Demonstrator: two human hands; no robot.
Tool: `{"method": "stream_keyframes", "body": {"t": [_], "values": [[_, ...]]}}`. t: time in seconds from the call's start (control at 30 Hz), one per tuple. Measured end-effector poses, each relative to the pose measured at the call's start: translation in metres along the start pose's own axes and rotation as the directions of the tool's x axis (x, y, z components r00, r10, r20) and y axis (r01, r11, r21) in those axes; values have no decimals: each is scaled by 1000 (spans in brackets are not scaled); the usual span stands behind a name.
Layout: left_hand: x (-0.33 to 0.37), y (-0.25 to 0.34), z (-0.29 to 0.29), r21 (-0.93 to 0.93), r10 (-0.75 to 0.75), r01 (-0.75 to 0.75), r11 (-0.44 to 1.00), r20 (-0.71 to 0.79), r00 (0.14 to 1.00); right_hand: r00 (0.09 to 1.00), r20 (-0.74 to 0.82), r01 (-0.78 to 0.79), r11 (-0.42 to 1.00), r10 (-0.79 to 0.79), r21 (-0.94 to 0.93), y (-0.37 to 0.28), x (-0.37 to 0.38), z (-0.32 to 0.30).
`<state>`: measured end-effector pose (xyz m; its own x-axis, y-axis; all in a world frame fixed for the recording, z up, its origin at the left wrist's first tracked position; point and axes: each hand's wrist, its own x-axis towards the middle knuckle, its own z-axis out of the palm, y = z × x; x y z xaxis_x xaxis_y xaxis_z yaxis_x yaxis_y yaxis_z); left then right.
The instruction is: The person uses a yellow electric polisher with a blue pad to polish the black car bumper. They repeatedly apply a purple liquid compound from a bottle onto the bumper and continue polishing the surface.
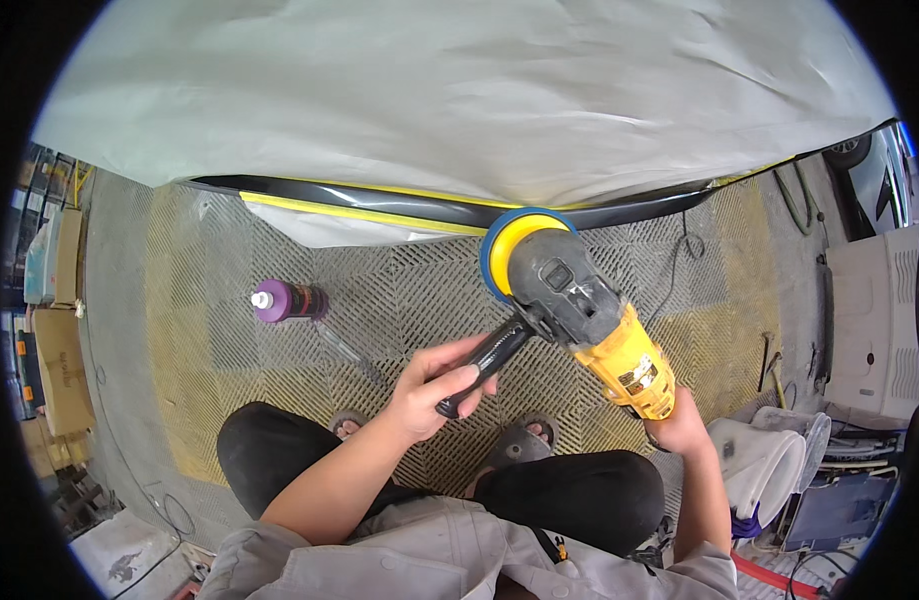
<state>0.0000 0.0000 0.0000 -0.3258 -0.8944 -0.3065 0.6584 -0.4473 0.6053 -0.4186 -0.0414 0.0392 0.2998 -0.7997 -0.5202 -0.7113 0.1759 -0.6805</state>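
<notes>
A yellow and black electric polisher (619, 350) is held between my two hands. My left hand (439, 385) wraps round its black side handle (491, 362). My right hand (681, 425) grips the rear end of the yellow body, its fingers partly hidden beneath. The round pad (497, 262), yellow with a blue rim, is up against a glossy black curved trim strip (399, 203); whether they touch I cannot tell. Yellow masking tape (329, 208) runs along the strip, and white covering sheet (459, 95) spreads beyond it.
A purple bottle with a white cap (289, 300) is on the grey and yellow grated floor (399, 290), left of the polisher. A dark cable (674, 265) trails at right. White buckets (769, 465) lie at lower right; cardboard boxes (61, 370) line the left.
</notes>
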Motion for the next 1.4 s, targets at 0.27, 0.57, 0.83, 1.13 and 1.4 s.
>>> {"method": "stream_keyframes", "body": {"t": [0.27,0.57,0.83,1.13,1.4], "values": [[36,-13,40,86,-32,32,996,6,999,996,-76,55,995,-48,89,45,-2,-17],[40,0,41,155,-52,50,987,11,999,995,-87,59,982,-43,181,50,-2,0],[-26,17,-9,132,25,-14,991,-80,997,996,5,85,996,-85,37,13,21,40],[14,4,22,145,-38,43,988,-39,999,998,-57,36,984,-26,176,29,5,8],[79,-11,78,310,-102,85,947,40,994,986,-164,45,959,2,280,99,2,-11]]}}
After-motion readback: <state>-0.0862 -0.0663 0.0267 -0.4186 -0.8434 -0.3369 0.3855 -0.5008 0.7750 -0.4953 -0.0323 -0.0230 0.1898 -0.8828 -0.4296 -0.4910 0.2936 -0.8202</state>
